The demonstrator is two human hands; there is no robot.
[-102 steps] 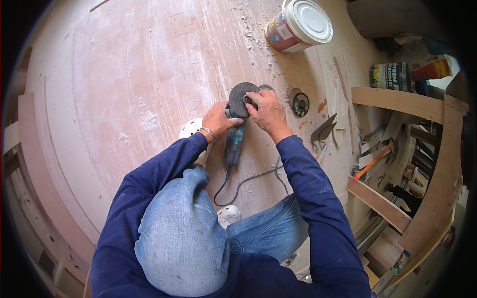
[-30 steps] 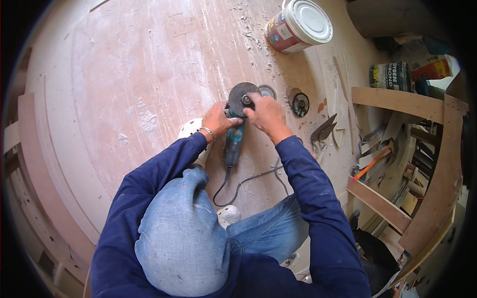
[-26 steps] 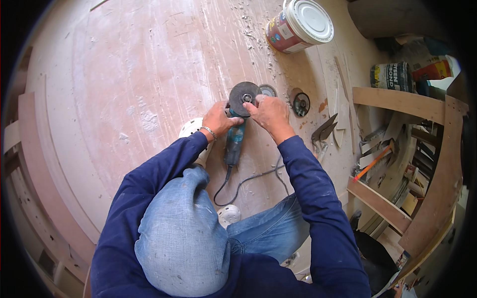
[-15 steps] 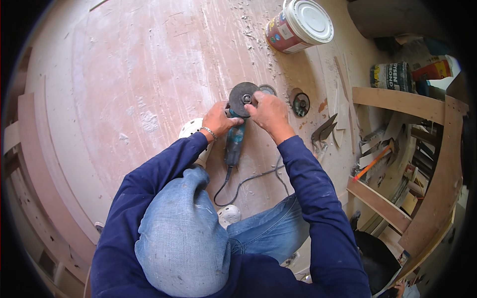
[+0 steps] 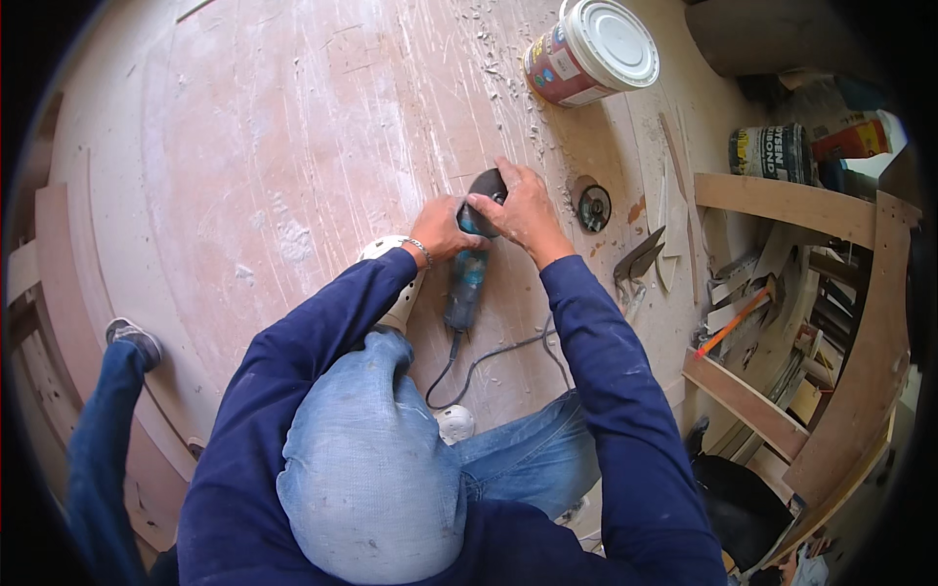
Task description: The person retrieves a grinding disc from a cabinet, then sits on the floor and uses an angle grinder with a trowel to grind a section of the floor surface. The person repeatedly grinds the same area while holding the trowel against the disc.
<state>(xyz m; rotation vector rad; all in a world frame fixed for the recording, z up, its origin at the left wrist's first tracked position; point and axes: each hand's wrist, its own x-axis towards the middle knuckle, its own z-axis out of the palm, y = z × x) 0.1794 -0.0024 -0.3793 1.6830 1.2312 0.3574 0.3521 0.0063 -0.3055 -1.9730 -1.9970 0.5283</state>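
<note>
A teal and dark angle grinder (image 5: pixel 467 283) lies on the floor between my feet, its cord trailing from the near end. My left hand (image 5: pixel 440 229) is closed round the left side of its head, thumb across the teal body. A dark disc (image 5: pixel 486 182) is fitted at the far end. My right hand (image 5: pixel 528 217) grips over that disc, thumb on its face and fingers at its far right edge, hiding much of it and its centre. A second worn disc (image 5: pixel 593 208) lies to the right of my right hand.
A lidded paint bucket (image 5: pixel 591 54) stands at the far right. Snips (image 5: pixel 637 256) lie right of my forearm, beside a wooden frame (image 5: pixel 782 200) holding tools and scraps. Debris dots the floor (image 5: pixel 293 127). Another person's leg (image 5: pixel 107 420) is at the left.
My right hand has gone from fingertips at the disc's centre to a spread grip over the disc, covering more of it. Another person's leg has come in at the left.
</note>
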